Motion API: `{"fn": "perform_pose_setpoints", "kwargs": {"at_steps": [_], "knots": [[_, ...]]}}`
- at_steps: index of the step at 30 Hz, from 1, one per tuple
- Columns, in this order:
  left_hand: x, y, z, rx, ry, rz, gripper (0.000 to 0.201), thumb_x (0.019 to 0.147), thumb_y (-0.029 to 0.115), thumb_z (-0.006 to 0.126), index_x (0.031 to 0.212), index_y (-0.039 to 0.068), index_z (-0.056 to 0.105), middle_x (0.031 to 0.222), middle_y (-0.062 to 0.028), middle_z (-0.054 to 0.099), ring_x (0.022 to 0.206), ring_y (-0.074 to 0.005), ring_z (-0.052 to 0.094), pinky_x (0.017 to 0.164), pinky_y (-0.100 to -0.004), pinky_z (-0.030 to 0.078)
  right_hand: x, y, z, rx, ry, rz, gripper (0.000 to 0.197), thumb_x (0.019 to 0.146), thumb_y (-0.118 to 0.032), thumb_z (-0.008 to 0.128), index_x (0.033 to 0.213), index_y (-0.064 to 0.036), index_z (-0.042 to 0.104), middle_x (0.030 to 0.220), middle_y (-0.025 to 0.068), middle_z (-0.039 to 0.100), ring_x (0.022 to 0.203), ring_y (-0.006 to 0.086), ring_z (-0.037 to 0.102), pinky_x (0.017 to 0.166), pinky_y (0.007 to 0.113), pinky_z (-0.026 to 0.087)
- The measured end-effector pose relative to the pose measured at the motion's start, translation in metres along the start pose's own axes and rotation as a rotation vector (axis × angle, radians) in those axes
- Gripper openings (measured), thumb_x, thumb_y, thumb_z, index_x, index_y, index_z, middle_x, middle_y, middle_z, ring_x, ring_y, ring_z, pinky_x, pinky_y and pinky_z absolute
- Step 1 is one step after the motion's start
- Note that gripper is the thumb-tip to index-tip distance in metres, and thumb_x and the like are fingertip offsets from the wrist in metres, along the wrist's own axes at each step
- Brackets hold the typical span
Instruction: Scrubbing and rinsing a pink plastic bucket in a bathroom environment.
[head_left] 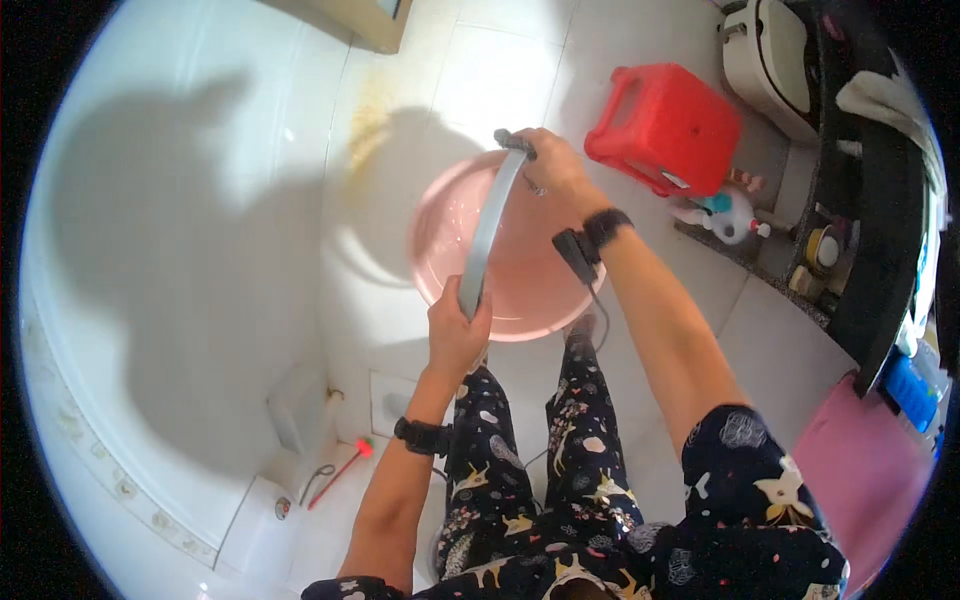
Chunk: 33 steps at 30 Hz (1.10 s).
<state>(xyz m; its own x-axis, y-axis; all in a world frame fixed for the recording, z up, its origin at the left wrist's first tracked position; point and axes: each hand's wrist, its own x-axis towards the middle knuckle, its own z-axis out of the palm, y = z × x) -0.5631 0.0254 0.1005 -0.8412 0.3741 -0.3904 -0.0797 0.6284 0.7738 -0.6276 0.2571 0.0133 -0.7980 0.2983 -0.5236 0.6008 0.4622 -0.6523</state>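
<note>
Over the pink basin (440,222) on the floor, a long, grey, slightly curved flat piece (488,225) is held up, seen nearly edge-on, so its kind is unclear. My left hand (460,335) grips its near end, thumb along the edge. At the far end, my right hand (552,165) is closed on a dark, rough lump (512,142) pressed against the grey piece. I cannot tell whether this lump is a scrubber or part of the piece. The basin's inside looks wet and shiny below my hands.
A red plastic stool (680,130) lies tipped to the right of the basin. Beside it are a white bottle (735,218), a lidded bin (765,60) and a dark shelf unit (850,200). A red-handled brush (345,468) lies at lower left. My feet stand at the basin's near rim.
</note>
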Motion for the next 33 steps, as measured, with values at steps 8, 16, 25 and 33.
{"fn": "perform_pose_setpoints", "kwargs": {"at_steps": [8,16,25,33], "knots": [[0.107,0.014,-0.005,-0.301,-0.345,-0.373,0.030,0.078,0.019,0.062,0.101,0.001,0.053,0.075,-0.0091,0.059,0.062,-0.0141,0.059,0.057,-0.0253,0.047,-0.035,-0.015,0.042,-0.005,0.206,-0.267,0.047,0.069,-0.005,0.062,0.115,-0.0079,0.057,0.115,0.0123,0.056,0.104,0.0307,0.055,0.089,0.039,0.046],[-0.012,0.030,0.033,-0.061,-0.226,-0.024,0.021,0.076,0.008,0.056,0.095,0.000,0.059,0.083,-0.0187,0.064,0.077,-0.0341,0.062,0.071,-0.0372,0.048,-0.084,0.045,0.016,-0.152,0.259,-0.212,0.044,0.070,0.000,0.059,0.114,-0.0030,0.057,0.115,0.0144,0.057,0.099,0.0329,0.052,0.087,0.038,0.043],[-0.041,0.016,0.020,0.106,-0.054,0.065,0.012,0.079,0.007,0.055,0.087,-0.002,0.054,0.075,-0.0218,0.060,0.066,-0.0392,0.059,0.058,-0.0428,0.044,-0.192,-0.027,0.037,0.039,0.203,-0.495,0.056,0.057,0.002,0.065,0.112,-0.0005,0.059,0.117,0.0123,0.058,0.103,0.0310,0.054,0.090,0.041,0.043],[-0.073,0.002,0.026,0.049,-0.166,-0.049,0.023,0.078,0.006,0.054,0.101,0.002,0.054,0.072,-0.0232,0.057,0.064,-0.0406,0.058,0.057,-0.0437,0.045,-0.130,0.043,0.038,-0.183,0.245,-0.181,0.032,0.073,-0.009,0.062,0.100,0.0037,0.053,0.090,0.0165,0.061,0.088,0.0333,0.057,0.081,0.041,0.041]]}}
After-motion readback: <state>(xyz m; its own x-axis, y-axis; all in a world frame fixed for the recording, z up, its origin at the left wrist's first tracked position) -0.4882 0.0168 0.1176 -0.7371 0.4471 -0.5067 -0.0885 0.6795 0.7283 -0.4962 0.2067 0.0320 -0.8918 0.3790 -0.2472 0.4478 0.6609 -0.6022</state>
